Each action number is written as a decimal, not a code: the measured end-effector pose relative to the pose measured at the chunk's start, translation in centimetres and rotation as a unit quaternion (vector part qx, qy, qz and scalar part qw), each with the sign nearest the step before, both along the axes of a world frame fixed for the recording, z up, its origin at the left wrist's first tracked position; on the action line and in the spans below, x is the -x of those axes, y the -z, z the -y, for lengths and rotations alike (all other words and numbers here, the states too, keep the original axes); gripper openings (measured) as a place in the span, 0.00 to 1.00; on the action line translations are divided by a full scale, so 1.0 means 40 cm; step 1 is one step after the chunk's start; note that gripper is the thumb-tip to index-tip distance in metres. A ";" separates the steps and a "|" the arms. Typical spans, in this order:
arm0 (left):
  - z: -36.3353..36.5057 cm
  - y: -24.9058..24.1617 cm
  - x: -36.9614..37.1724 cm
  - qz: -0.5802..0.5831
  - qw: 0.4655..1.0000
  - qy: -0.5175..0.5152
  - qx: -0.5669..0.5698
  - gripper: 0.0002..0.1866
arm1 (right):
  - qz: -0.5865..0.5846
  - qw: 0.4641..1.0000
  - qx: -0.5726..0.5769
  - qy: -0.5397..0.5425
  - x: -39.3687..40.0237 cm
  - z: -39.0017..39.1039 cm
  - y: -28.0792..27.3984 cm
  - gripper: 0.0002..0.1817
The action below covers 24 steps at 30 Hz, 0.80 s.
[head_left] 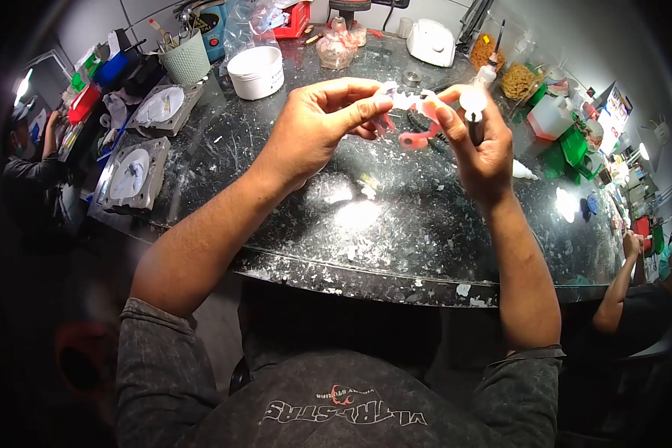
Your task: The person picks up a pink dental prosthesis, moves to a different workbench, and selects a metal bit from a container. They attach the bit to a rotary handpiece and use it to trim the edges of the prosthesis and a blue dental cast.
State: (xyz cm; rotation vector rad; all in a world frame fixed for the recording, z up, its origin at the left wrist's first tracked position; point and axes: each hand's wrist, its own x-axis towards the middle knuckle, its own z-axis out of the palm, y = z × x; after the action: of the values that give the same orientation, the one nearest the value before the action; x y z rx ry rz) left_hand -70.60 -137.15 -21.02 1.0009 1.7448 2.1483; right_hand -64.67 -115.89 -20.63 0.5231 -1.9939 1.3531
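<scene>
While the left hand (317,123) has its fingers clamped on one end of a curved pink-and-white piece (415,140), the right hand (485,153) grips a white-and-black rod-shaped tool (473,101), its thumb close by the piece's opposite side (whether it touches there, I cannot tell). Both hands hold up over a dark, white-speckled surface (418,224). Left of them stand a round white tub (256,73) and two grey blocks with white oval centres (158,164).
</scene>
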 end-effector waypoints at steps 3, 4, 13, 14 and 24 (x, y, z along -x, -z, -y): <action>-0.005 0.007 0.006 -0.005 0.999 -0.015 -0.036 0.16 | 0.047 0.998 -0.040 0.012 -0.002 -0.050 -0.002 0.11; -0.005 0.005 0.005 -0.004 0.999 -0.023 -0.036 0.15 | 0.046 0.998 -0.040 0.012 0.002 -0.058 -0.001 0.11; 0.011 0.003 0.015 0.107 0.994 -0.020 0.013 0.15 | 0.018 0.986 -0.165 0.030 -0.004 -0.029 -0.009 0.13; 0.010 0.008 0.017 0.112 0.993 -0.023 0.014 0.15 | 0.006 0.965 -0.257 0.059 -0.011 -0.025 -0.017 0.15; 0.006 -0.007 -0.007 0.129 0.990 -0.015 0.063 0.19 | -0.076 0.962 -0.250 0.083 -0.006 -0.022 0.001 0.27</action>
State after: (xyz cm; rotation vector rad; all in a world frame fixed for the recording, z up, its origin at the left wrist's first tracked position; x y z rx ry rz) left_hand -70.33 -137.41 -20.74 0.6376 1.7521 2.0490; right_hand -64.42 -115.02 -20.65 0.6443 -2.1931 0.6784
